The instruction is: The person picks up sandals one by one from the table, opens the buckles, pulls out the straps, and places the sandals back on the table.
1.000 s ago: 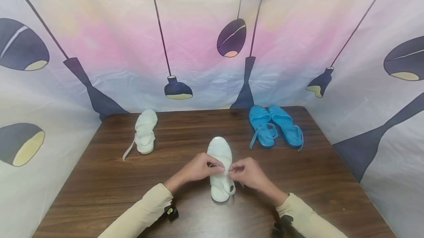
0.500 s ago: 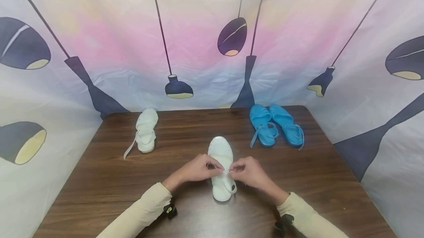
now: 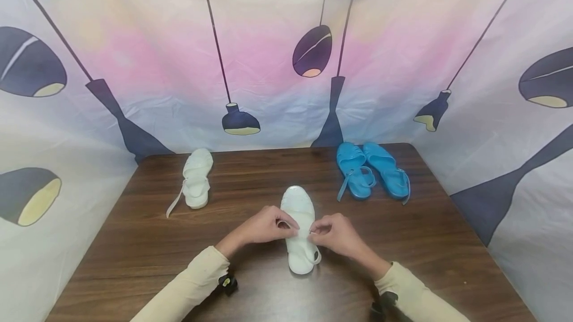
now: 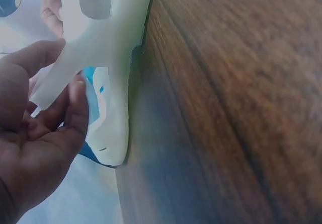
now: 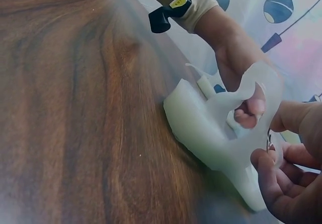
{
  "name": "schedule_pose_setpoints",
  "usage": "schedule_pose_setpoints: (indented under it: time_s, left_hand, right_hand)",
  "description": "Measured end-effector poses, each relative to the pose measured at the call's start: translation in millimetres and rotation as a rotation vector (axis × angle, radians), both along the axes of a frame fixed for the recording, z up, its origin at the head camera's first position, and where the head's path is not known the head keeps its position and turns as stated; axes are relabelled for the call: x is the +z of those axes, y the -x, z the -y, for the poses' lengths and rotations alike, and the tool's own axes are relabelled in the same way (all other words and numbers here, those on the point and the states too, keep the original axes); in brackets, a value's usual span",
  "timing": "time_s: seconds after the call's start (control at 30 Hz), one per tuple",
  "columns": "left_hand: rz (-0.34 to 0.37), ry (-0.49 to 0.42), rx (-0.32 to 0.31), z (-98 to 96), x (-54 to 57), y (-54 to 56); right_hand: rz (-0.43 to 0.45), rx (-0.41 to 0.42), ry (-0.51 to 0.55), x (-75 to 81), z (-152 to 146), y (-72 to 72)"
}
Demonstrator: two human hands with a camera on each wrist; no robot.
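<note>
Between both hands: a white jelly sandal [image 3: 302, 220], sole on the wood-grain table [image 3: 134, 252], toe pointing away from the person.
Left hand [image 3: 267, 226]: thumb and fingers pinch a pale strap piece [image 4: 53, 85] at the sandal's left side.
Right hand [image 3: 337, 235]: fingertips pinched together at a small metal buckle [image 5: 269, 139] on the sandal's right side.
Fingertip gap: slightly wider than a moment ago; the left hand has drawn back a little while the right is about where it was. The two sides look apart, so I judge the strap unfastened for now.
Heel loop [image 3: 317, 256]: sticking out just nearer the person than the right hand.
Second white sandal [image 3: 197, 165]: well ahead and left of the left hand, its loose strap trailing outward.
Blue sandals [image 3: 351, 155]: two, just beside each other, ahead and right of the right hand.
Tabletop: dark brown, a pale sheen nearer the person than both hands.
Backdrop [image 3: 179, 48]: pastel fabric beyond the hands, printed with dark hanging lamps.
</note>
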State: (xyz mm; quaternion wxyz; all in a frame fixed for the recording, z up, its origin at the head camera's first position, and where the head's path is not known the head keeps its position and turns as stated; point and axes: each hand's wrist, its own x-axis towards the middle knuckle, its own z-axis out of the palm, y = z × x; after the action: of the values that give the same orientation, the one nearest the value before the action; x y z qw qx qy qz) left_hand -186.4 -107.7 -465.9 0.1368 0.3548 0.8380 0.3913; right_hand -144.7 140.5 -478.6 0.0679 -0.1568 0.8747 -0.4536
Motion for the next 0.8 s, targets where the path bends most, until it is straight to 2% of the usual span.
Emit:
schedule_pose_setpoints:
  time_s: [0.13,0.23,0.5,0.8]
  left_hand:
    - [-0.031,0.015,-0.077,-4.2,-0.1,-0.5]
    - [-0.042,-0.013,-0.097,-9.3,-0.8,-1.3]
    - [-0.025,-0.019,-0.075,-14.6,-2.5,0.4]
    - [-0.057,-0.004,-0.086,-12.9,-1.2,2.1]
  right_hand:
    - [-0.002,0.014,0.01,0.8,0,-0.1]
    - [-0.01,0.024,0.01,0.8,1,0.2]
    - [-0.004,0.016,0.012,0.7,2,-1.6]
    - [-0.002,0.004,0.006,0.0,3,-3.3]
